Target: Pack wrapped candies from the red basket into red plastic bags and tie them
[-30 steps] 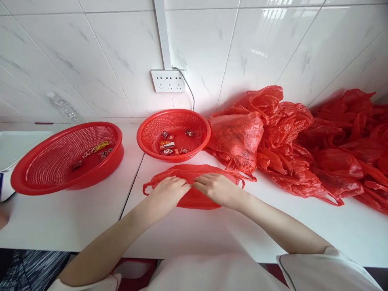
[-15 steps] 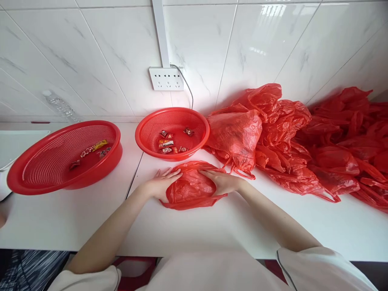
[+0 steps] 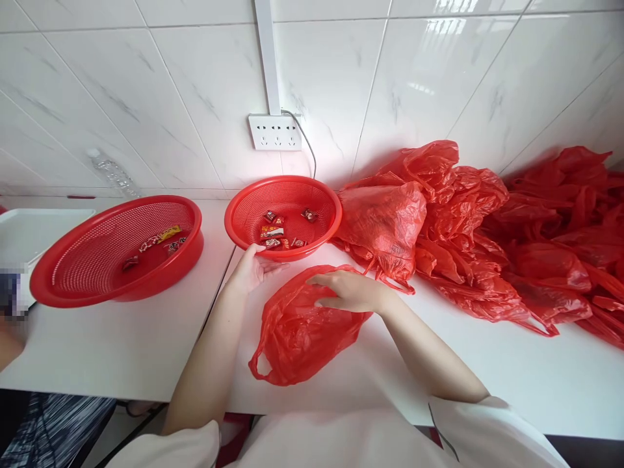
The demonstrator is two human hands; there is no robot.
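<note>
My left hand (image 3: 253,268) is at the near left rim of a small red plastic basket (image 3: 331,224), thumb over the rim and fingers beneath it. Several small wrapped candies (image 3: 272,231) lie on the basket's bottom. In front of it, a red plastic bag (image 3: 307,344) is spread on the white table, one handle loop toward me. My right hand (image 3: 348,290) rests over the bag's upper right part, thumb and fingers apart.
A larger red basket (image 3: 88,260) with a few wrapped candies stands on the left. Filled red bags (image 3: 385,218) are heaped along the right. A clear bottle (image 3: 114,174) and a white tray (image 3: 43,224) are at far left, near another person's arm (image 3: 8,344).
My left hand has left the bag and moved up to the small basket's rim. The bag has spread toward me. My right hand has come off the bag's edge, fingers now apart over it.
</note>
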